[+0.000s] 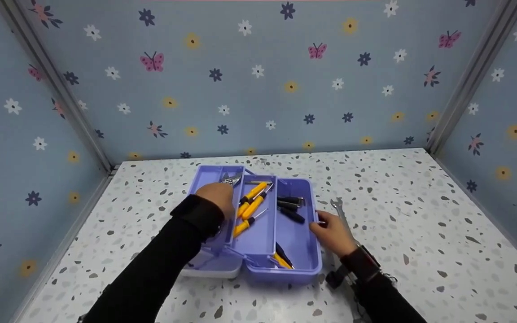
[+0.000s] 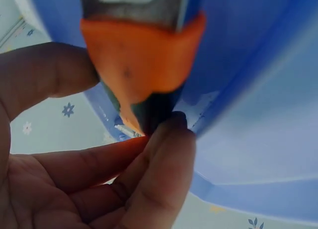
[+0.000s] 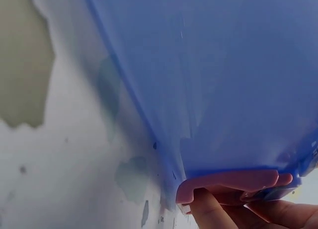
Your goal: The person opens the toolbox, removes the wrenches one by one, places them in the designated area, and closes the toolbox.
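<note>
A purple toolbox (image 1: 296, 237) stands open on the table, its trays spread to the left. Over the left tray, my left hand (image 1: 216, 197) holds an orange-and-black tool (image 2: 141, 60) with a grey metal part, between thumb and fingers; its exact kind is cut off by the frame. Just ahead of that hand an adjustable wrench (image 1: 231, 179) lies in the tray. At the box's right outer wall my right hand (image 1: 337, 233) grips the pinkish latch (image 3: 228, 182). Yellow-and-black screwdrivers (image 1: 253, 210) fill part of the middle tray, and black-handled tools (image 1: 291, 215) lie in the deep compartment.
Right of the box a metal wrench (image 1: 338, 206) lies on the speckled table (image 1: 420, 233). A dark-headed tool (image 1: 335, 278) sits beside the right wrist, partly hidden by the arm. Patterned panels (image 1: 267, 98) enclose the table at the back and both sides.
</note>
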Demonstrator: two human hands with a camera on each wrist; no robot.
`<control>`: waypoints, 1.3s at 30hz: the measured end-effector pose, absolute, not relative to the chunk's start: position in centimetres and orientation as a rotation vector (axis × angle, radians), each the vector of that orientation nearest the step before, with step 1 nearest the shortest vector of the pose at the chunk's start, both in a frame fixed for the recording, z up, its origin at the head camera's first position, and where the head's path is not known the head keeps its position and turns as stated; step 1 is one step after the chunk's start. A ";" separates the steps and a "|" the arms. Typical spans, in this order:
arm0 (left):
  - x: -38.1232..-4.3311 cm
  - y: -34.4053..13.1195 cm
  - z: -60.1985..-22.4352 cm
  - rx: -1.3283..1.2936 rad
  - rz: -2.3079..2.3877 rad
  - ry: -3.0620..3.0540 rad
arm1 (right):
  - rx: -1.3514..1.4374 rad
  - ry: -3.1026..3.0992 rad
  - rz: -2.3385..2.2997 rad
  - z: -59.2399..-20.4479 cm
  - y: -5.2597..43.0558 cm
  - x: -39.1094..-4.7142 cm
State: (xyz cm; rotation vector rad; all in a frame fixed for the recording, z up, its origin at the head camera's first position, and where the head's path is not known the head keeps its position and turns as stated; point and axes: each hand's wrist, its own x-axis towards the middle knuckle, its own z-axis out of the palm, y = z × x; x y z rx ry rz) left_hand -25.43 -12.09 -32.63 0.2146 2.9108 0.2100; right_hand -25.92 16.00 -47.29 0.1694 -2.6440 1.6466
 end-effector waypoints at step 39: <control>-24.3 -15.0 -32.1 0.041 0.803 3.006 | 0.174 -2.595 1.786 -47.0 16.0 -25.9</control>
